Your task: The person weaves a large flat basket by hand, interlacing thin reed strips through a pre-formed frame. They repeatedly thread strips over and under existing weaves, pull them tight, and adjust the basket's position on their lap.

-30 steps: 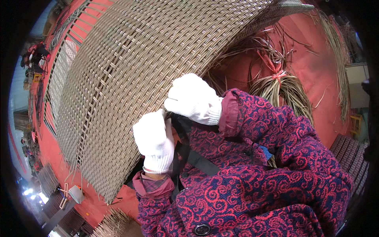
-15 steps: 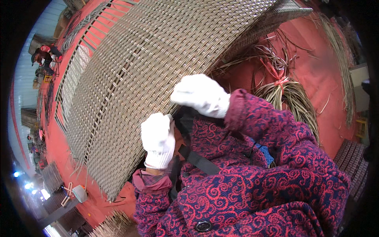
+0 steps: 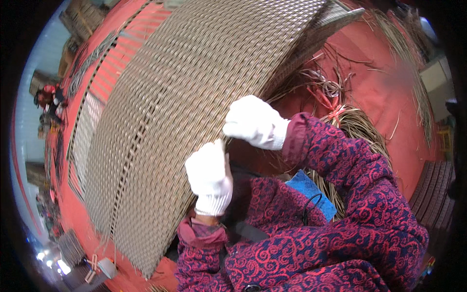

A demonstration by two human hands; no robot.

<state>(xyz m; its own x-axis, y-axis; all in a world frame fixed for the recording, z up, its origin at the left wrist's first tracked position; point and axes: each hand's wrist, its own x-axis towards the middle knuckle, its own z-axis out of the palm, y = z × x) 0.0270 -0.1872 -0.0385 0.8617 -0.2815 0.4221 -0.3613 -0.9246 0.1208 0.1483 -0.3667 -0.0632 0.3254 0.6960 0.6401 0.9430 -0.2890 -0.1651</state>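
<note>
A large woven panel [image 3: 160,97] of flat brown-grey strips on a frame slants across the view, its near right edge running just under my hands. My left hand [image 3: 209,170], in a white knit glove, is closed at that edge. Slightly farther up the same edge, my right hand [image 3: 254,121], gloved alike, is closed with its knuckles up. Both hands touch or almost touch the panel's rim. Whatever the fingers pinch is covered by the gloves, so I cannot make it out.
To the right, a bundle of loose weaving strips [image 3: 362,126] tied with red lies on the red floor covering [image 3: 379,102]. A blue cloth [image 3: 314,194] is beside my right sleeve. People [image 3: 48,102] sit at the far left. Dark stacked slats [image 3: 430,190] stand at the right.
Both hands have shifted slightly to the right in the picture, still closed at the panel's edge. The view has tilted, and more of the blue cloth shows.
</note>
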